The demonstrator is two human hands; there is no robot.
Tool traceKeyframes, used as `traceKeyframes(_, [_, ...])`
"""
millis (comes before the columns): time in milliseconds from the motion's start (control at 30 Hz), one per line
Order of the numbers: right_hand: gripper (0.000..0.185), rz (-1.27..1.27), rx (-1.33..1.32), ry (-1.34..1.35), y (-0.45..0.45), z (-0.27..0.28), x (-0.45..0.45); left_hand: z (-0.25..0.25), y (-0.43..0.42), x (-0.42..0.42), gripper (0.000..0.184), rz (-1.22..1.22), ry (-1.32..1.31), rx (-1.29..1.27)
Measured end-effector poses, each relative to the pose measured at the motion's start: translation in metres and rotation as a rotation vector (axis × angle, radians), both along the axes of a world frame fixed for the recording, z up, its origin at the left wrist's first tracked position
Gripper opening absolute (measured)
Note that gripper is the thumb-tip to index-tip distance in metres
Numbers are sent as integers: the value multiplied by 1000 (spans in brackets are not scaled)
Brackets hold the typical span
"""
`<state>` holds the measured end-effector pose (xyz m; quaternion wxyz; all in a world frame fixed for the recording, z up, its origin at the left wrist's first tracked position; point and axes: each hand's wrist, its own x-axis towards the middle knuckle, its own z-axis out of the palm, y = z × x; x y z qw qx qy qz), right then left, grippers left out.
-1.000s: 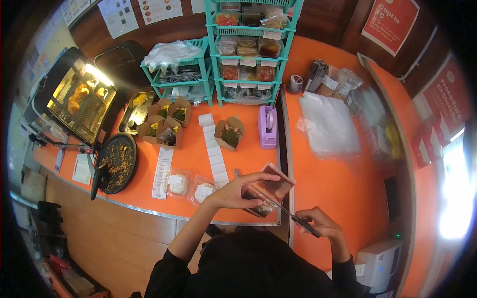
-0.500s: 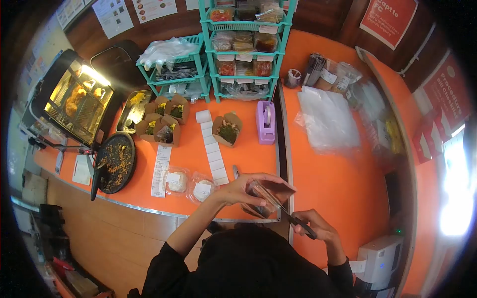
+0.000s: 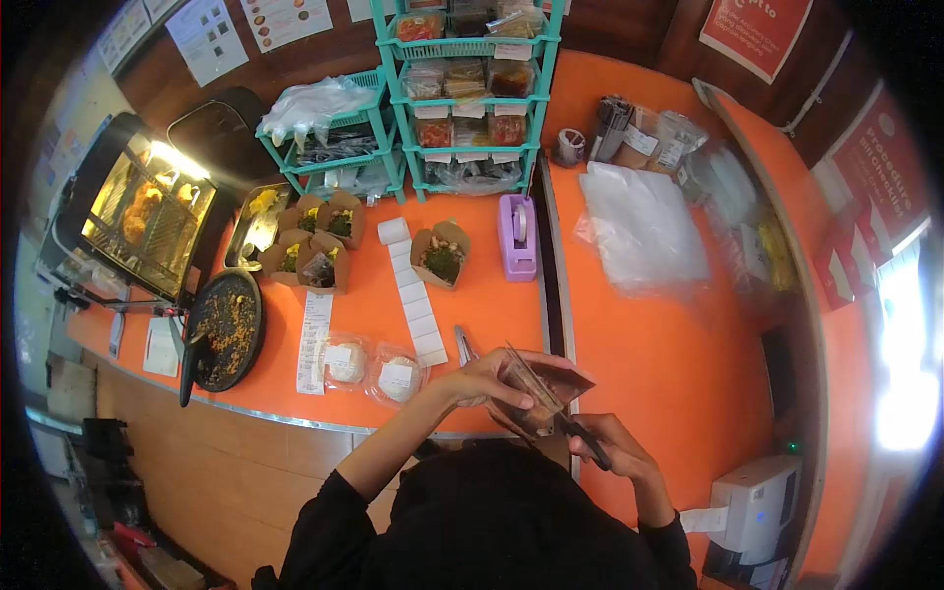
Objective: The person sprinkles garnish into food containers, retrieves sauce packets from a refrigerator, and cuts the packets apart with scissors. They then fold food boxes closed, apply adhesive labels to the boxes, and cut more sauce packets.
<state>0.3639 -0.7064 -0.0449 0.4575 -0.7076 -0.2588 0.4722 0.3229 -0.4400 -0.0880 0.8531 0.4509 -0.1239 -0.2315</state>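
Note:
My left hand (image 3: 492, 383) is closed round a clear plastic packet (image 3: 531, 385), holding it over an open brown box (image 3: 565, 372) near the counter's front edge. Black-handled scissors (image 3: 584, 439) are in my right hand (image 3: 616, 448), their blades reaching up to the packet; where the blades meet the plastic is hard to make out. Just behind my left hand lies a metal utensil (image 3: 464, 344). Two clear tubs with white contents (image 3: 396, 378) stand to the left, beside a printed receipt (image 3: 314, 344).
Filled brown boxes (image 3: 317, 265), another filled box (image 3: 440, 258), a label roll (image 3: 393, 232) and a purple tape dispenser (image 3: 517, 241) stand farther back. A stone mortar (image 3: 228, 329) is at left, plastic bags (image 3: 644, 231) at right. Green racks (image 3: 467, 102) rise behind.
The scissors have shifted slightly up and left and turned steeper, with my right hand. The packet has tilted more upright in my left hand. The whole view has shifted a little.

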Motion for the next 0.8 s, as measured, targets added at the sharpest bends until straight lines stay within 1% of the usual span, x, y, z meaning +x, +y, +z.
traceKeyframes(100, [66, -53, -52, 54, 6, 15, -4, -1, -3, 3, 69, -6, 32, -39])
traceKeyframes(133, [66, -56, -53, 55, 5, 10, -4, -2, -4, 4, 70, -13, 44, -53])
traceKeyframes(200, [69, -49, 25, -67, 5, -3, -3, -4, -9, 5, 71, -57, 63, -66])
traceKeyframes(233, [69, -52, 25, -67, 5, -1, -4, -6, -12, 4, 72, -97, 82, -80])
traceKeyframes(300, [72, -88, -101, 62, 6, 3, -2, -9, -13, 5, 73, -86, 91, -82])
traceKeyframes(367, [73, -94, -88, 53, 4, -7, -3, -9, -12, 6, 74, -76, 102, -83])
traceKeyframes(433, [75, -99, -76, 47, 4, -12, -3, -7, -11, 6, 74, -122, 154, -83])
traceKeyframes(500, [77, -89, -40, -68, 10, -14, -5, -16, -19, 8, 73, -160, 135, -86])
traceKeyframes(533, [77, -92, -39, -66, 8, -21, -4, -21, -22, 8, 72, -194, 113, -91])
traceKeyframes(600, [83, -24, -115, -185, 6, -36, -1, -25, -20, 9, 75, -193, 135, -67])
traceKeyframes(633, [83, -27, -116, -185, 4, -37, 0, -26, -19, 9, 79, -188, 158, -47])
traceKeyframes(667, [84, -56, -130, -103, 4, -32, -1, -25, -19, 9, 79, -188, 159, -49])
traceKeyframes(700, [84, -84, -143, -18, 6, -29, -1, -23, -19, 9, 75, -185, 142, -50])
traceKeyframes(733, [84, -84, -142, -14, 12, -30, -4, -21, -18, 8, 71, -182, 127, -50])
traceKeyframes(767, [84, -150, 33, -139, 19, -31, -8, -18, -18, 9, 71, -183, 131, -48])
traceKeyframes(800, [84, -187, 119, -197, 20, -32, -10, -16, -20, 10, 72, -202, 98, -29])
